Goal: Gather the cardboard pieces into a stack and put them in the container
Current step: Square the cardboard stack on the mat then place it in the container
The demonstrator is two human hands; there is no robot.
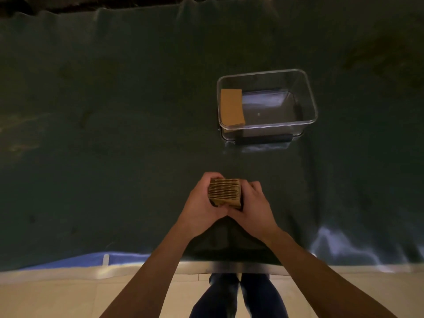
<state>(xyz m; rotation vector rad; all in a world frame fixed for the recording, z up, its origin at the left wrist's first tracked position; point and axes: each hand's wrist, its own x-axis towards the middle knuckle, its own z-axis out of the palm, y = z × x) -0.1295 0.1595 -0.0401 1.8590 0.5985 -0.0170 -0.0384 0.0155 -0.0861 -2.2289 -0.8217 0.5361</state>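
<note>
A stack of several brown cardboard pieces (225, 191) stands on edge, its corrugated edges facing up. My left hand (199, 206) presses its left side and my right hand (252, 208) presses its right side, so both hands hold it just above the dark green cloth (114, 134). Farther away and a little to the right stands a clear plastic container (307, 95). Another stack of cardboard (231, 106) leans inside it against the left wall.
The container has a dark handle (263, 138) on its near side. The cloth covers the whole table, with folds at the right (339, 244). The table's near edge (229, 267) runs just below my wrists, with pale floor and my legs beyond it.
</note>
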